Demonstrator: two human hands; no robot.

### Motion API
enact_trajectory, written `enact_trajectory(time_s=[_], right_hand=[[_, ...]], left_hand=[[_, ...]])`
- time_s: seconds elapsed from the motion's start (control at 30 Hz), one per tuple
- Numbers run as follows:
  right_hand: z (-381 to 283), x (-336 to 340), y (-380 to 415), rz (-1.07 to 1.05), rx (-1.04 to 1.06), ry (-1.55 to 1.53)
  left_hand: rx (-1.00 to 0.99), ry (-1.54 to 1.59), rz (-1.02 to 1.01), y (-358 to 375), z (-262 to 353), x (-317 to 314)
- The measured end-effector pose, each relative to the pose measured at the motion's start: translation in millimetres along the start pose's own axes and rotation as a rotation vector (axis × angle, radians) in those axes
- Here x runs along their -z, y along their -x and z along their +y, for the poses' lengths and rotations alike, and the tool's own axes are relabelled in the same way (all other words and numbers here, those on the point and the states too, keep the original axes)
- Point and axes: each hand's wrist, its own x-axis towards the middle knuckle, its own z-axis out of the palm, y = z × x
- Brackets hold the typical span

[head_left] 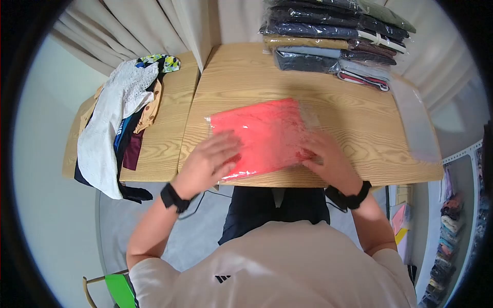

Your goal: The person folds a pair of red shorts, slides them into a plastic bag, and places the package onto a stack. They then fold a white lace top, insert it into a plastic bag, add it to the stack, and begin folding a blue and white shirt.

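A folded red garment in a clear plastic bag lies flat on the wooden table, near its front edge. Over the bag's left part is my left hand, slightly blurred, with its fingers spread and nothing in them. My right hand rests at the bag's right end, fingers apart, touching the clear plastic there. Black bands circle both wrists.
Bagged folded clothes are stacked at the table's back right. A clear plastic sheet lies along the right edge. Loose clothes, with a white lace one on top, lie at the left and overhang the front edge.
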Motion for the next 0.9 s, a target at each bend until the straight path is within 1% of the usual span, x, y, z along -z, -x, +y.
enact_trajectory(time_s=[0.03,0.07,0.1,0.17,0.2,0.23,0.3,0.5,0.53,0.57,0.6,0.63,0.67,0.7,0.73,0.77,0.8,0.83,0.87,0.9], right_hand=[[-2.5,0.4,10.5,-0.009,-0.032,0.119],[-0.2,-0.3,17.1,0.004,-0.025,0.138],[3.7,-2.5,17.6,0.009,-0.025,0.137],[11.4,-11.4,19.4,0.001,-0.076,0.107],[15.4,-15.7,18.5,0.001,-0.078,0.103],[19.6,-19.8,15.9,0.009,-0.075,0.085],[23.9,-24.8,12.9,0.019,-0.067,0.065],[34.5,-26.2,11.5,0.014,-0.035,-0.051],[32.1,-21.6,11.1,-0.016,-0.098,-0.164],[29.7,-17.0,10.5,-0.045,-0.163,-0.276],[27.9,-12.6,9.8,-0.043,-0.164,-0.275],[25.9,-7.8,9.1,-0.033,-0.111,-0.277],[24.9,-2.6,7.5,-0.022,-0.058,-0.277],[23.4,2.6,5.1,-0.019,-0.059,-0.274],[21.5,7.3,2.1,-0.026,-0.04,-0.274],[20.9,10.1,-1.9,-0.034,-0.021,-0.274],[23.3,9.4,-7.5,-0.032,-0.021,-0.273],[26.7,6.3,-14.5,-0.023,0.049,-0.226],[27.3,3.9,-20.8,-0.014,0.119,-0.179],[25.0,3.0,-27.1,-0.01,0.12,-0.18]], left_hand=[[0.072,-0.071,0.03,13.5,9.2,-7.1],[0.144,-0.143,0.061,23.2,16.5,-12.9],[0.142,-0.147,0.059,27.8,22.1,-16.5],[0.27,-0.15,0.094,33.7,31.8,-25.1],[0.295,-0.144,0.116,36.9,30.8,-32.1],[0.296,-0.146,0.112,38.6,29.7,-37.8],[0.324,-0.128,0.187,40.3,27.5,-46.0],[0.323,-0.134,0.205,41.4,16.0,-52.7],[0.324,-0.134,0.205,40.0,13.1,-49.9],[0.369,-0.063,0.192,38.2,9.4,-45.5],[0.411,0.009,0.179,36.5,6.8,-40.2],[0.408,0.01,0.179,34.9,7.5,-30.5],[0.466,0.073,0.18,33.3,8.9,-17.7],[0.524,0.137,0.181,32.4,9.3,-6.8],[0.511,0.164,0.253,33.5,7.6,-0.4],[0.508,0.163,0.254,34.2,6.4,7.7],[0.549,0.251,0.242,34.8,5.5,16.6],[0.591,0.337,0.229,35.0,3.7,24.1],[0.596,0.36,0.246,35.1,1.0,29.6],[0.595,0.357,0.244,34.7,-1.3,35.0]])
